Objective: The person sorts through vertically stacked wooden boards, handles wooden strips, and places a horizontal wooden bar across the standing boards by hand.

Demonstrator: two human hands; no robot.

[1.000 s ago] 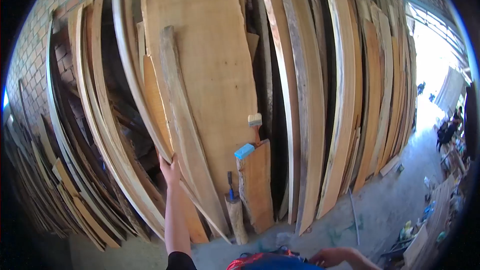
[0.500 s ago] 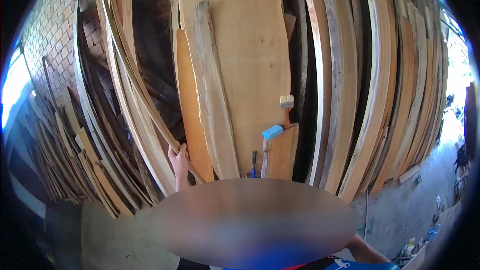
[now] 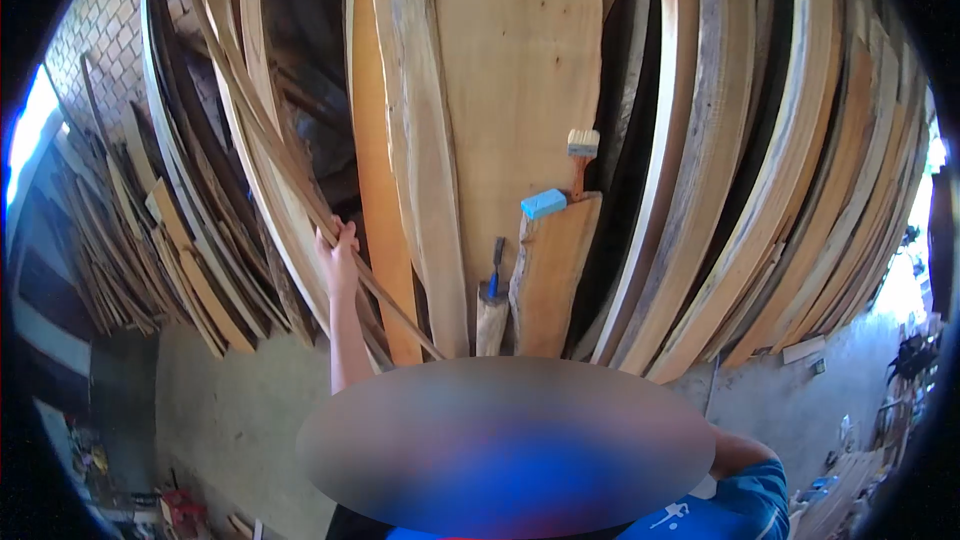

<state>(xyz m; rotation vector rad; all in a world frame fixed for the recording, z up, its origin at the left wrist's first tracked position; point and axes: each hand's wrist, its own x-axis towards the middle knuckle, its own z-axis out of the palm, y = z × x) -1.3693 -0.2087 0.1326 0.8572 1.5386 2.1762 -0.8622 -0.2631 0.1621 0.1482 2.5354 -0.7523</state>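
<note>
My left hand [image 3: 338, 243] is closed around a long, thin wooden strip [image 3: 385, 295]. The strip leans diagonally, rising to the upper left, and its lower part runs down to the blurred patch. Behind it stand an orange-toned board [image 3: 372, 140] and a narrow rough-edged plank [image 3: 425, 160], both against a wide pale slab [image 3: 515, 70]. Of my right side only the forearm [image 3: 745, 452] and sleeve show; the right hand itself is hidden by the blur or out of frame.
A short board [image 3: 555, 275] carries a light-blue block [image 3: 543, 204] and a paintbrush [image 3: 579, 155]. Left of it, a blue-handled chisel-like tool [image 3: 496, 270] rests on a wooden post [image 3: 491, 325]. Tall planks [image 3: 690, 160] lean to the right, thinner offcuts [image 3: 190, 270] to the left.
The view has tilted downward, so the boards appear higher and more floor shows. My left hand still grips the strip, with more of the forearm visible.
</note>
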